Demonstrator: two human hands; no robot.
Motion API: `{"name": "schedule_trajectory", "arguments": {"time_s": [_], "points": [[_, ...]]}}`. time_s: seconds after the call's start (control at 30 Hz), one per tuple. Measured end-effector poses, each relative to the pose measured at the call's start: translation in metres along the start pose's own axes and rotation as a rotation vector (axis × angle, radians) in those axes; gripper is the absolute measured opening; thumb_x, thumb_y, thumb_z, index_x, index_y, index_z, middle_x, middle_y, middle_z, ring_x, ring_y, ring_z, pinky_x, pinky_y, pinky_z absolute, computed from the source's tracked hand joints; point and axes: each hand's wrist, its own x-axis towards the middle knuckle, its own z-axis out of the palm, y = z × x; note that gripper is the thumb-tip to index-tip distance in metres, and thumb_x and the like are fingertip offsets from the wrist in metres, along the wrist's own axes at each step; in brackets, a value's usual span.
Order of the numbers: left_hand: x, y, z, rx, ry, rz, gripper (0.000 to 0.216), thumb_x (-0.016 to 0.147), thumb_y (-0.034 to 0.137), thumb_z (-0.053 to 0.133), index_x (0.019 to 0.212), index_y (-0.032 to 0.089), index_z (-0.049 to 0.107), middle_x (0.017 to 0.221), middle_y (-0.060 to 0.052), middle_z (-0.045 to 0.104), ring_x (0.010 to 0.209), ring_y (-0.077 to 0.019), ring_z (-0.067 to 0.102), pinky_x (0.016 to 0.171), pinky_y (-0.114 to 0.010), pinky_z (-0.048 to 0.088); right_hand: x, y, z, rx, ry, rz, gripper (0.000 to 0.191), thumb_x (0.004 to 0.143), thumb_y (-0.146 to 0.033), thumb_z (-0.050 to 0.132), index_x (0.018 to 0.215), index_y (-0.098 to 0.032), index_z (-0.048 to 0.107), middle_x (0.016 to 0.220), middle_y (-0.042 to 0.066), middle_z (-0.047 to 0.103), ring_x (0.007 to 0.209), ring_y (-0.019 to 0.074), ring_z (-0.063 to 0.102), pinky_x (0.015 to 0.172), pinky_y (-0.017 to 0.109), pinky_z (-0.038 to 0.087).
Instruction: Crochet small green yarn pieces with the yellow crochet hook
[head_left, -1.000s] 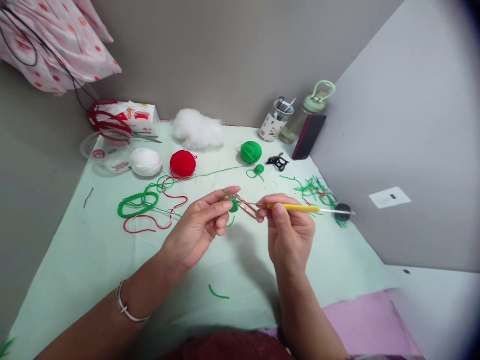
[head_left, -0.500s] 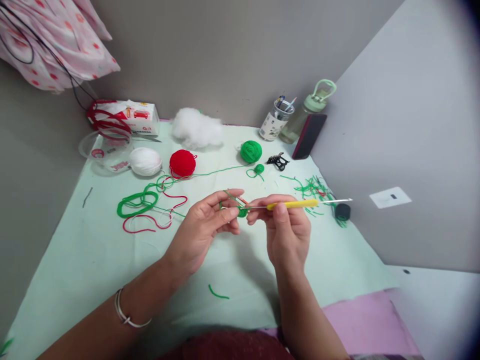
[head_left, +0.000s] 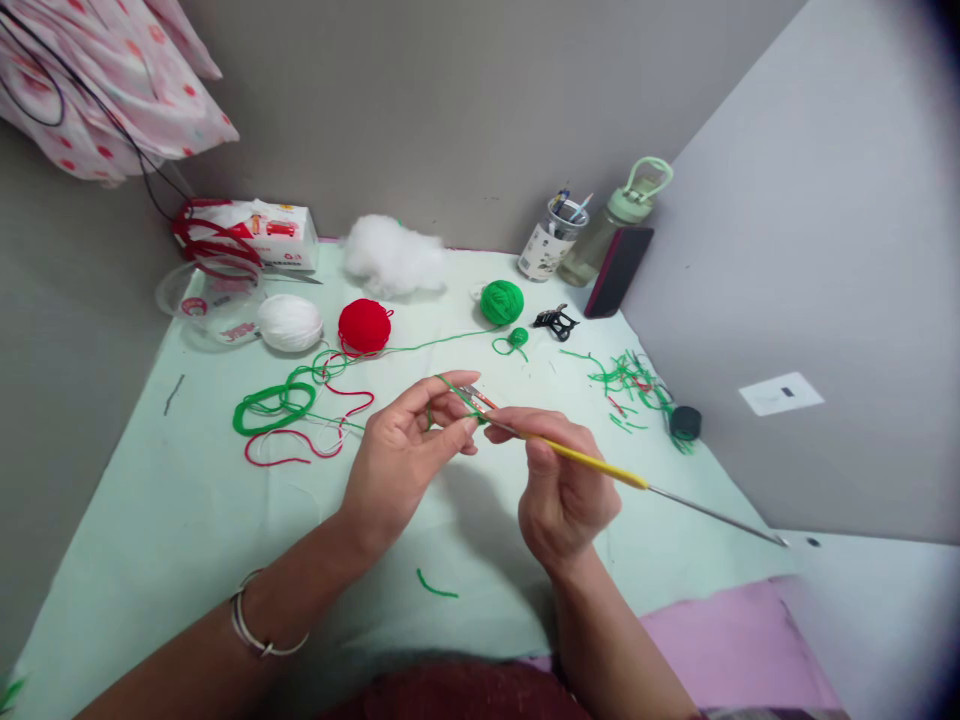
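Note:
My left hand [head_left: 405,440] pinches a small piece of green crochet work [head_left: 481,418], mostly covered by the fingertips. A strand of green yarn [head_left: 454,389] runs over its raised index finger. My right hand [head_left: 566,490] is closed around the yellow handle of a double-ended crochet hook [head_left: 596,462]. One metal end reaches toward the yarn at the left fingertips; the other slants down to the right. Between the two hands a small orange-and-white thing shows, too small to make out.
Behind my hands lie a green yarn ball [head_left: 502,302], a red ball [head_left: 364,326], a white ball [head_left: 290,323] and white stuffing [head_left: 394,256]. Loose yarn [head_left: 274,408] tangles at left. Green scraps [head_left: 630,375], a black claw clip [head_left: 556,322], a phone [head_left: 619,272] and a bottle [head_left: 596,235] are at right.
The crochet hook has swung from nearly level to slanting, its free end now lower and farther right. My right hand has turned and dropped slightly. More yarn shows stretched from my left index finger.

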Motion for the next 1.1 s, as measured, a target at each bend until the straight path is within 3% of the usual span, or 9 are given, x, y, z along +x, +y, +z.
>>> {"name": "schedule_trajectory", "arguments": {"time_s": [0.17,0.3,0.4,0.53,0.7,0.87,1.1], "points": [[-0.003,-0.003,0.004,-0.079,-0.061,-0.062,0.043,0.081,0.019,0.087,0.122,0.021,0.074,0.076,0.005,0.067,0.07,-0.012,0.066,0.073,-0.026,0.057,-0.003,0.008,0.002,-0.151,-0.048,-0.131,0.029,0.103,-0.014,0.06,0.123,-0.029,0.074,0.105,0.008,0.081,0.094,0.0229,0.079,0.076,0.039,0.067],[-0.002,-0.006,0.005,-0.229,-0.129,-0.224,0.047,0.082,0.024,0.088,0.126,0.019,0.073,0.088,0.0,0.073,0.069,-0.0113,0.065,0.072,-0.027,0.056,-0.003,0.008,0.003,-0.204,-0.028,-0.116,0.03,0.1,-0.013,0.066,0.121,-0.031,0.078,0.113,0.009,0.081,0.097,0.0226,0.078,0.076,0.037,0.066],[0.001,-0.004,0.003,-0.308,-0.143,-0.287,0.044,0.082,0.022,0.087,0.124,0.017,0.075,0.092,-0.001,0.071,0.069,-0.0089,0.062,0.072,-0.025,0.054,0.003,0.003,0.002,-0.011,0.062,0.07,0.024,0.104,-0.017,0.061,0.113,-0.029,0.079,0.102,0.006,0.082,0.088,0.0205,0.078,0.075,0.037,0.066],[0.003,0.0,-0.001,-0.332,-0.136,-0.276,0.042,0.083,0.02,0.086,0.125,0.018,0.076,0.096,-0.001,0.071,0.07,-0.0082,0.061,0.072,-0.024,0.053,0.011,0.003,0.0,0.326,0.065,0.383,0.018,0.106,-0.031,0.06,0.103,-0.024,0.076,0.095,0.004,0.082,0.073,0.0167,0.076,0.069,0.034,0.065],[0.003,0.003,-0.002,-0.315,-0.138,-0.275,0.043,0.082,0.02,0.085,0.124,0.017,0.076,0.098,-0.002,0.071,0.069,-0.0084,0.061,0.074,-0.027,0.053,0.015,0.007,-0.003,0.452,0.043,0.482,0.023,0.105,-0.041,0.061,0.097,-0.022,0.07,0.085,0.005,0.081,0.067,0.017,0.074,0.064,0.033,0.062],[0.002,0.003,-0.002,-0.209,-0.119,-0.194,0.042,0.082,0.022,0.085,0.123,0.019,0.076,0.087,0.001,0.069,0.068,-0.0105,0.06,0.075,-0.029,0.052,0.012,0.0,-0.005,0.325,0.032,0.398,0.021,0.108,-0.035,0.057,0.101,-0.023,0.073,0.092,0.004,0.081,0.071,0.0167,0.075,0.068,0.034,0.065],[-0.001,0.001,-0.001,0.013,0.009,-0.008,0.043,0.082,0.02,0.084,0.124,0.022,0.074,0.082,0.004,0.064,0.073,-0.0125,0.062,0.077,-0.028,0.055,0.006,-0.001,-0.006,0.077,-0.063,0.029,0.025,0.107,-0.019,0.055,0.118,-0.029,0.074,0.099,0.004,0.082,0.086,0.0208,0.078,0.078,0.042,0.067]]}}
